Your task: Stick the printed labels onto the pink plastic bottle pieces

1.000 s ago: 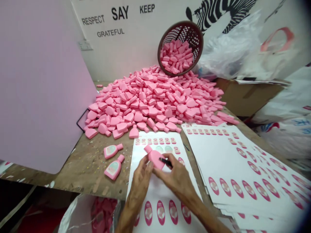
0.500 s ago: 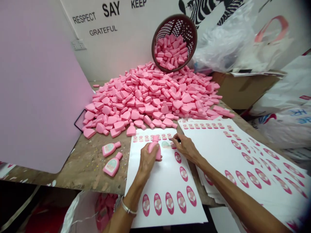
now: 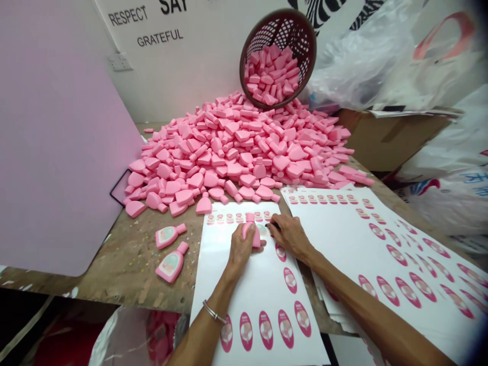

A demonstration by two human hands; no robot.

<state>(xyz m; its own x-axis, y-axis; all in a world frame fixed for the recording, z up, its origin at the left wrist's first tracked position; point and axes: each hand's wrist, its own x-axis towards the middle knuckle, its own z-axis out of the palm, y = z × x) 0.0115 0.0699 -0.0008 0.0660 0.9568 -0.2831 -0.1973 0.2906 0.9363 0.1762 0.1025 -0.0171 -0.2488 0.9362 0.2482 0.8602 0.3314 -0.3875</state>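
Note:
My left hand (image 3: 239, 248) is closed around a small pink bottle (image 3: 255, 238), holding it cap up above a white sticker sheet (image 3: 236, 282). Fingers pinched, my right hand (image 3: 293, 237) holds the edge of a pale green sticker (image 3: 262, 230) close against the bottle's right side. Whether the sticker touches the bottle, I cannot tell. Pink oval and small stickers are left along the sheet's edges. On the table to the left lie two pink bottles with pale green labels, an upper bottle (image 3: 168, 236) and a lower bottle (image 3: 172, 263).
A large heap of pink bottles (image 3: 229, 147) covers the back of the table, spilling from a tipped brown basket (image 3: 246, 56). More sticker sheets (image 3: 335, 234) are stacked at right. A pink panel (image 3: 68, 152) stands at left. A cardboard box (image 3: 389, 140) sits behind the sheets.
My left hand has brought the bottle rightward, closer to my right hand. The gap between bottle and pale sticker has narrowed. The camera view has shifted slightly.

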